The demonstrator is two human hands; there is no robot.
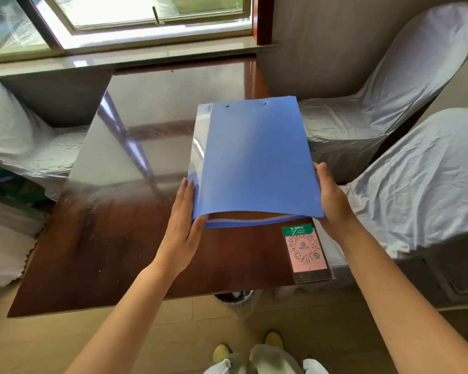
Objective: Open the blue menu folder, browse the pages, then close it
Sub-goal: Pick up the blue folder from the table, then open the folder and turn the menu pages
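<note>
The blue menu folder (254, 160) lies lengthwise on the glossy brown table (114, 238), its cover bowed upward at the near end so a gap shows above the pages. Clear plastic sleeves stick out along its left side. My left hand (185, 220) rests against the folder's near left corner, fingers along the edge and the thumb tucked at the cover. My right hand (333, 198) holds the near right edge of the cover, thumb on top.
A QR code card (305, 252) in a clear holder lies at the table's near right corner. Chairs in white covers (389, 103) stand right and left (19, 147). A window sill runs behind the table. A bin (234, 296) sits under the near edge.
</note>
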